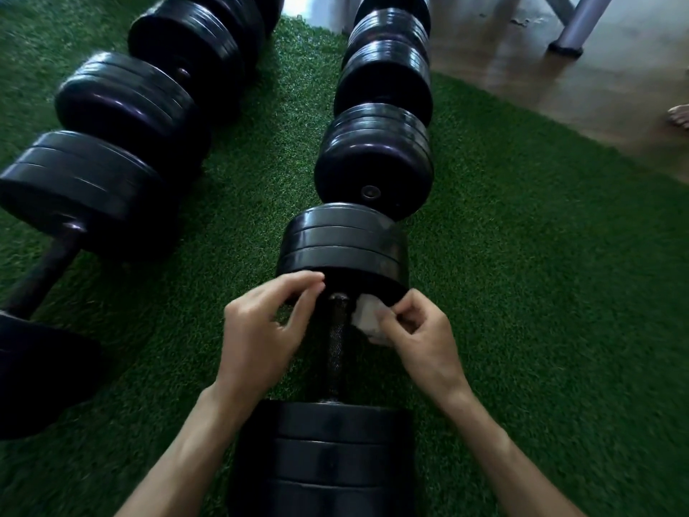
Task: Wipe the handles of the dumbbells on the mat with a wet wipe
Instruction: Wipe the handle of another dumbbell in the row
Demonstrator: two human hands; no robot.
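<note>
The wet wipe is a small white crumpled wad, pinched between the thumb and fingertips of the right hand, just to the right of the far end of the handle and close under the far weight stack. Whether it actually touches the bar is hard to tell from here; it looks just beside it. The handle is a dark, knurled bar belonging to the nearest dumbbell, which lies lengthwise on the green mat, its near plates cut off by the bottom edge of the view.

The left hand hovers on the other side of the bar, fingers loosely curled with the fingertips near the rim of the far plates, and it seems to be holding nothing.

Beyond it, a row of further black dumbbells runs away up the mat, end to end, the farthest ones cropped at the top. A second row lies to the left, blurred, with one bar showing and a plate cut off at the left edge.

No brand or weight marking can be read on any plate. To the upper right, a wooden floor meets the mat, with a grey metal leg standing on it, and at the right edge what may be a foot, mostly out of view.
</note>
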